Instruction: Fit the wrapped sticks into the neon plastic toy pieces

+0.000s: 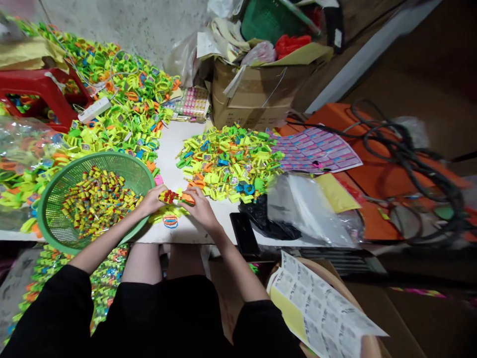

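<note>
My left hand [152, 200] is closed around several small red-and-yellow cylinders [169, 197], held over the white tabletop [169, 149]. Close beside it, the fingers of my right hand [201, 209] pinch an orange plastic piece [187, 199] against the end of that bunch. Below both hands lie yellow plastic pieces [164, 215] and a blue-and-orange ring-like piece [170, 222]. At the left, a green mesh basket [46, 214] contains many more red-and-yellow cylinders [99, 199]. Beyond my right hand spreads a heap of bright green, yellow and orange plastic pieces [231, 159].
A black phone [244, 233] and clear plastic bags [301, 204] lie to the right. Purple printed sheets [316, 149] sit near an orange surface with black cables [402, 149]. Behind stand a cardboard box [257, 89] and a red stool [59, 94] amid a large plastic pile.
</note>
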Demonstrator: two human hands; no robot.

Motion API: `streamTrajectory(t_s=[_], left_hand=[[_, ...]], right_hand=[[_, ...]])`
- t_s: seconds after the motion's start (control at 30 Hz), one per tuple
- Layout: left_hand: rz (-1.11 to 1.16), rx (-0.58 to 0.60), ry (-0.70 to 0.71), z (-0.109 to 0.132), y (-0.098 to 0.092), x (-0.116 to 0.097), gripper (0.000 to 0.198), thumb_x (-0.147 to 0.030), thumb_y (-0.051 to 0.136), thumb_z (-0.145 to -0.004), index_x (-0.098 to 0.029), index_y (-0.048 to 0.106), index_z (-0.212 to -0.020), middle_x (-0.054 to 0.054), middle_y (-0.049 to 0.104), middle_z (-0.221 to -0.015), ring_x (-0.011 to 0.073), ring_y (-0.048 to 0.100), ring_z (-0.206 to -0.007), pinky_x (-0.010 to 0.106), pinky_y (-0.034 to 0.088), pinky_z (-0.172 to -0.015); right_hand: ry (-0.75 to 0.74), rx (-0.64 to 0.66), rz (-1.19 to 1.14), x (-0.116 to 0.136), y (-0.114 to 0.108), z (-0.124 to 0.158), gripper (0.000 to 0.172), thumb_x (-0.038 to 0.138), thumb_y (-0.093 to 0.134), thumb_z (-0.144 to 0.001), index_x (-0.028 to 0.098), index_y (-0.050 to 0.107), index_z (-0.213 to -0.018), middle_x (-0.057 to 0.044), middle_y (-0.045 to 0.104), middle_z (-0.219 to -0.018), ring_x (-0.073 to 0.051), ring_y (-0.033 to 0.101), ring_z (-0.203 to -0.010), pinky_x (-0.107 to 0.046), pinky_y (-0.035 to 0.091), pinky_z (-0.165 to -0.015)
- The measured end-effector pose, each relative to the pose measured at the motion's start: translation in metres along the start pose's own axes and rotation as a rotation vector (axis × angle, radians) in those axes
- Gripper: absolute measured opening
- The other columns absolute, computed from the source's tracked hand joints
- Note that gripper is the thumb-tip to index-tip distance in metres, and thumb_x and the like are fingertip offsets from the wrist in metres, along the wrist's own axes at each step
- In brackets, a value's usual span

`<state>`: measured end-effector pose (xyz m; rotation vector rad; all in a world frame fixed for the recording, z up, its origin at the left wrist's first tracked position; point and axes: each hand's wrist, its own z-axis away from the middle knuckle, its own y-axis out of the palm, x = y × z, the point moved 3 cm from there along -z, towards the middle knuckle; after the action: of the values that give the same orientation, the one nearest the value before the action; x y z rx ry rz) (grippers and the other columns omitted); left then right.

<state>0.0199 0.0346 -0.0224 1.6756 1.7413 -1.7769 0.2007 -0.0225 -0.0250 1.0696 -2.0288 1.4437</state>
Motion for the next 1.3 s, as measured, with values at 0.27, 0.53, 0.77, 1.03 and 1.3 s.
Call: streamTrajectory(t_s=[0.27, 0.53, 0.77, 1.03, 1.3], left_hand=[[-0.045, 0.009, 0.021, -0.001, -0.001, 0.004, 0.012, -0.027, 0.058, -0.079, -0.018, 0.052, -0.073, 0.002, 0.052, -0.076, 0.0170, 0.051, -0.075, 0.026, 0.041, -0.069], [-0.065, 0.026, -0.076, 0.000, 0.002, 0.005, 0.016, -0.032, 0.061, -0.076, -0.017, 0.058, -0.081, 0.001, 0.061, -0.079, 0.0161, 0.058, -0.075, 0.024, 0.043, -0.069], [-0.041, -0.034, -0.210, 0.002, -0.001, 0.007, 0.030, -0.040, 0.064, -0.074, -0.016, 0.061, -0.092, 0.000, 0.068, -0.078, 0.0158, 0.061, -0.071, 0.024, 0.045, -0.067], [-0.091, -0.031, -0.210, 0.004, 0.001, 0.008, 0.026, -0.037, 0.063, -0.075, -0.018, 0.059, -0.092, -0.001, 0.066, -0.074, 0.0158, 0.061, -0.068, 0.025, 0.045, -0.064], [-0.102, -0.018, -0.203, 0.004, 0.000, 0.006, 0.027, -0.038, 0.065, -0.074, -0.019, 0.059, -0.093, 0.000, 0.069, -0.078, 0.0173, 0.064, -0.071, 0.025, 0.046, -0.067]], right_hand=[[0.010, 0.009, 0.056, 0.004, 0.008, -0.004, 0.019, 0.037, 0.055, -0.087, 0.022, 0.066, -0.091, -0.008, 0.062, -0.097, -0.023, 0.060, -0.092, -0.033, 0.047, -0.085], [0.130, 0.167, 0.024, -0.013, -0.018, -0.004, 0.023, 0.040, 0.059, -0.083, 0.019, 0.069, -0.081, -0.005, 0.066, -0.085, -0.021, 0.061, -0.082, -0.031, 0.045, -0.075], [0.354, 0.157, -0.066, -0.079, -0.091, -0.017, 0.031, 0.045, 0.061, -0.078, 0.018, 0.072, -0.088, -0.007, 0.069, -0.083, -0.022, 0.063, -0.078, -0.033, 0.050, -0.068], [0.117, 0.147, -0.043, -0.080, -0.020, 0.016, 0.039, 0.040, 0.057, -0.085, 0.018, 0.059, -0.117, -0.013, 0.059, -0.118, -0.025, 0.056, -0.108, -0.044, 0.045, -0.094], [0.007, 0.315, 0.183, -0.068, 0.047, 0.028, 0.020, 0.029, 0.058, -0.086, 0.019, 0.065, -0.101, -0.011, 0.064, -0.100, -0.026, 0.056, -0.101, -0.044, 0.043, -0.092]])
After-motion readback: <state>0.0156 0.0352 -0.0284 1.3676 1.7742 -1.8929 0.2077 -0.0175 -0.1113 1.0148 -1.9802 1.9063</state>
